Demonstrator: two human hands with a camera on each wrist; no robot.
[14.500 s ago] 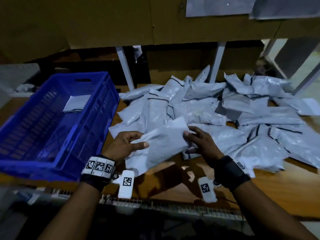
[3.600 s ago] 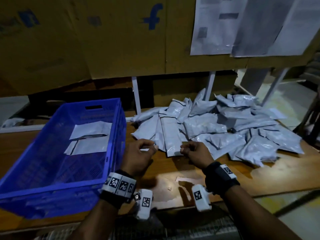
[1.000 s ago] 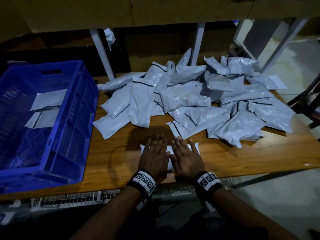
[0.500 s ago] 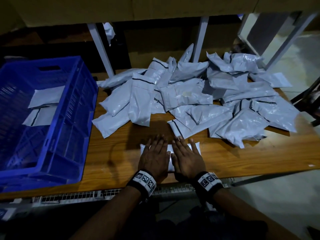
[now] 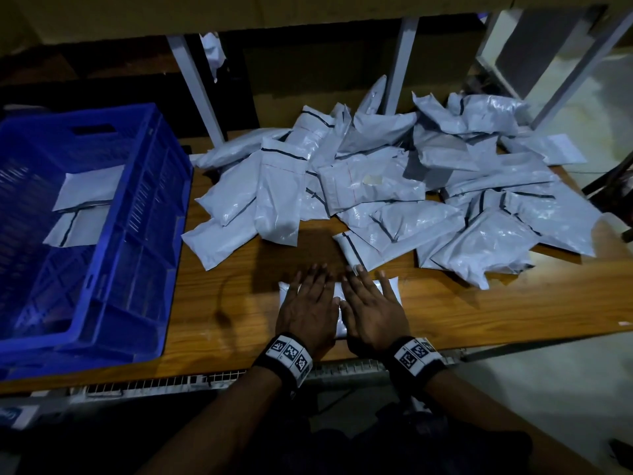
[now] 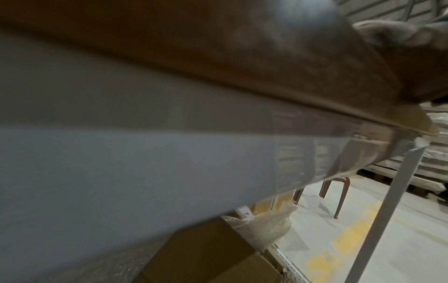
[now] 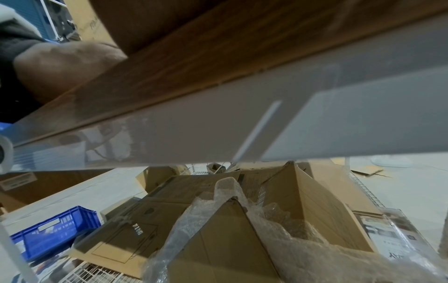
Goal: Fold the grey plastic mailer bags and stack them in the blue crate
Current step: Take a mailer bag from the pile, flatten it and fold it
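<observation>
A folded grey mailer bag point(image 5: 388, 286) lies near the table's front edge. My left hand point(image 5: 308, 305) and my right hand point(image 5: 371, 305) lie flat on it side by side, fingers straight, pressing it down. They cover most of it. Behind them a loose pile of grey mailer bags point(image 5: 376, 186) spreads across the table. The blue crate point(image 5: 147, 214) stands at the left with two folded bags point(image 5: 82, 207) on its floor. Both wrist views look under the table edge and show no fingers.
The wooden table point(image 5: 513, 310) has bare surface between the crate and my hands and at the front right. Grey shelf legs point(image 5: 195, 90) rise behind the pile. Cardboard boxes with bubble wrap point(image 7: 242, 229) sit on the floor below.
Over the last second both hands have stayed flat on the folded bag. Earlier they held a bag up at its edges.
</observation>
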